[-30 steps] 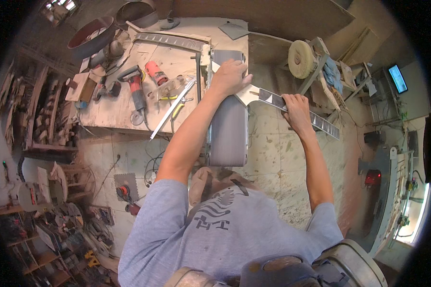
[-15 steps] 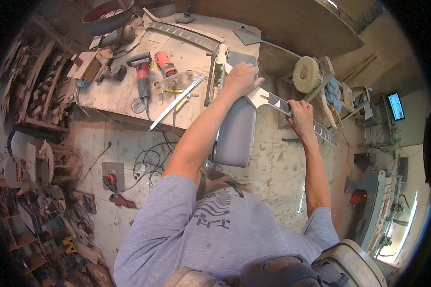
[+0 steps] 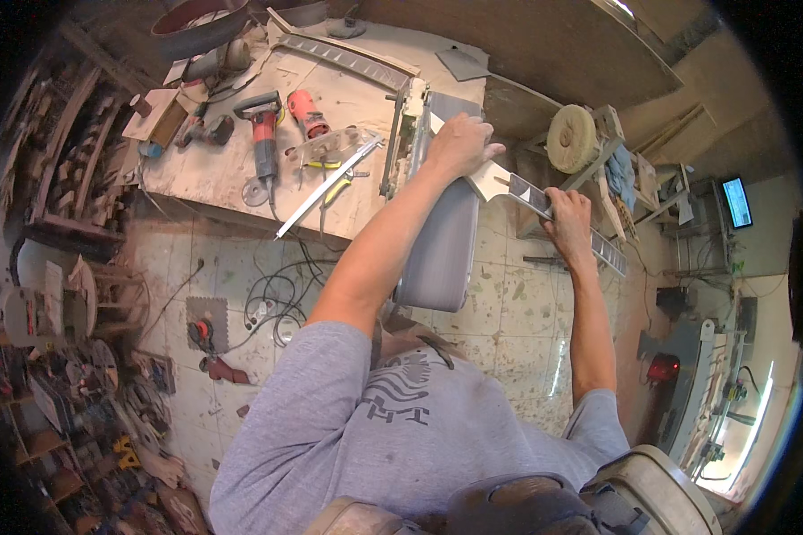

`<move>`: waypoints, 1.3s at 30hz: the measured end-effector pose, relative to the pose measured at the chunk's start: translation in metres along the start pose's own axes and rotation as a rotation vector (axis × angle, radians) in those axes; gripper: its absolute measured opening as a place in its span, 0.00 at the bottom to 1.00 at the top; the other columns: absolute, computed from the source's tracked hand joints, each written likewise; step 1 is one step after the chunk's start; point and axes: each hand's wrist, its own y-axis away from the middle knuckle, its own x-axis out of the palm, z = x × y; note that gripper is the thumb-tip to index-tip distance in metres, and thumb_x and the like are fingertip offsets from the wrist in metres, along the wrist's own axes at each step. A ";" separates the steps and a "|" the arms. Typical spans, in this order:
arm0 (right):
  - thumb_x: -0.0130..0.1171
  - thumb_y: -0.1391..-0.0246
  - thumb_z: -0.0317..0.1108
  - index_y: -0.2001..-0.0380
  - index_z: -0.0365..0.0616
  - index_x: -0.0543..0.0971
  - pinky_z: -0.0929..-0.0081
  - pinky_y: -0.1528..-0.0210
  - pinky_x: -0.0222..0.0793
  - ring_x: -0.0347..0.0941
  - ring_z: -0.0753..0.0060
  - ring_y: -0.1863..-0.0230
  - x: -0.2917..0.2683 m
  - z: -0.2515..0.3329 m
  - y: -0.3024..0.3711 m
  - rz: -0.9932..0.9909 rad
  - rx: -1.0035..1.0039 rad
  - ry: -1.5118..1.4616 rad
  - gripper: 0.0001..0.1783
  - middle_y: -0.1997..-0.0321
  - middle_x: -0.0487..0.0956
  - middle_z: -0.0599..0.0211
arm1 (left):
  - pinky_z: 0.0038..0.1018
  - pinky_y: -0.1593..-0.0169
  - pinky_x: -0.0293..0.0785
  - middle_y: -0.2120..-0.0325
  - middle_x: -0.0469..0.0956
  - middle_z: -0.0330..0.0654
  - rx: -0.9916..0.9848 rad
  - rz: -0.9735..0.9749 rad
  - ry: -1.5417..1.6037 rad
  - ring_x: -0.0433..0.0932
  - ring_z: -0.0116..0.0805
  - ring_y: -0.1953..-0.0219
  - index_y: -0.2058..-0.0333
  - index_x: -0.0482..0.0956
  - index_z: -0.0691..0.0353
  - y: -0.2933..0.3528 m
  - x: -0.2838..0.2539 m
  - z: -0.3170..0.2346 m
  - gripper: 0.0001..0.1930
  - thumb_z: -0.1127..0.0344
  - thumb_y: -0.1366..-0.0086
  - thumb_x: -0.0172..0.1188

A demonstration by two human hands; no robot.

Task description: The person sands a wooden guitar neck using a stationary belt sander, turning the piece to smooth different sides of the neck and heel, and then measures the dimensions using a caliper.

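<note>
A guitar neck [image 3: 530, 195] with a pale headstock and a dark inlaid fretboard lies across the grey sanding belt of a belt sander [image 3: 438, 254], its fretboard facing up. My left hand [image 3: 461, 146] grips the headstock over the belt, with the thumb pointing right and the wood under the palm partly hidden. Further along, beyond the belt's right side, my right hand [image 3: 569, 223] wraps round the fretted part of the neck. The far end of the fretboard sticks out past that hand. What touches the belt beneath the headstock is hidden.
On the bench [image 3: 214, 183] left of the sander lie an angle grinder [image 3: 265, 147], a red power tool [image 3: 307, 114], yellow-handled pliers [image 3: 335, 189] and a long white strip [image 3: 326, 190]. Another fretted neck [image 3: 343, 59] lies behind. A round buffing wheel [image 3: 571, 140] stands right; cables [image 3: 281, 299] cross the floor.
Both hands and the guitar neck have shifted slightly to the right across the belt. My grip looks the same on both sides.
</note>
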 end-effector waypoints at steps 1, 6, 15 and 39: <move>0.77 0.66 0.27 0.50 0.48 0.75 0.55 0.38 0.63 0.74 0.56 0.46 -0.003 0.000 -0.001 0.011 0.001 0.003 0.35 0.52 0.82 0.64 | 0.43 0.50 0.74 0.67 0.80 0.47 -0.004 -0.003 0.010 0.77 0.50 0.56 0.71 0.81 0.62 0.000 0.001 0.000 0.21 0.46 0.36 0.68; 0.77 0.65 0.28 0.51 0.48 0.76 0.56 0.38 0.63 0.74 0.57 0.46 -0.002 -0.002 -0.006 0.011 -0.019 0.013 0.34 0.52 0.81 0.65 | 0.43 0.50 0.73 0.67 0.80 0.47 -0.023 -0.037 0.000 0.77 0.50 0.56 0.71 0.81 0.61 0.000 0.002 0.001 0.22 0.45 0.37 0.69; 0.73 0.60 0.27 0.51 0.48 0.76 0.56 0.39 0.64 0.74 0.57 0.48 0.000 0.003 -0.020 -0.038 -0.068 -0.003 0.29 0.56 0.82 0.64 | 0.44 0.50 0.75 0.67 0.81 0.49 -0.028 -0.083 -0.015 0.79 0.51 0.57 0.70 0.83 0.63 0.006 -0.005 0.010 0.22 0.45 0.37 0.68; 0.73 0.63 0.26 0.47 0.47 0.75 0.52 0.32 0.57 0.72 0.56 0.41 -0.003 0.018 0.009 -0.026 0.033 -0.065 0.35 0.50 0.82 0.63 | 0.44 0.52 0.74 0.67 0.81 0.48 0.055 -0.027 -0.027 0.77 0.52 0.57 0.69 0.81 0.63 0.005 -0.009 0.012 0.21 0.47 0.36 0.68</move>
